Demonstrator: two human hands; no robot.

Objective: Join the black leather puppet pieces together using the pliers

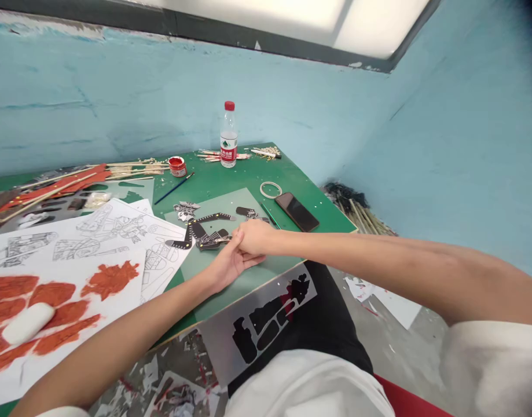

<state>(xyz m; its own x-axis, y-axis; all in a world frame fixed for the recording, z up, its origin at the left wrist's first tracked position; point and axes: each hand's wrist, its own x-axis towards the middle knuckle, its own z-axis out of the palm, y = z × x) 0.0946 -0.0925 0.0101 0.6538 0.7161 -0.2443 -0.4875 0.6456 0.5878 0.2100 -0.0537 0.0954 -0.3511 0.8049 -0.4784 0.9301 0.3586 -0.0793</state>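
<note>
My left hand (229,265) and my right hand (256,236) meet low over the near part of the table. Its fingers stretched under the right one, the left hand presses its thumb against the right hand's curled fingers. Anything between them is hidden. Just left of them a black jointed cut-out figure (200,230), with white line patterns and small yellow dots, lies on a translucent grey-green sheet (244,284); its near end reaches the hands. Partly behind the right hand is another black patterned piece (247,212). A patterned head-like cut-out (186,209) lies at the upper left.
A phone (297,211), tape ring (271,190) and green pen (270,215) lie right. Behind stand a water bottle (228,139) and red paint jar (177,167), near a brush (174,188). Line drawings (105,229) and a red-painted sheet (118,301) cover the left. A cut-out plastic sheet (222,347) overlaps my lap.
</note>
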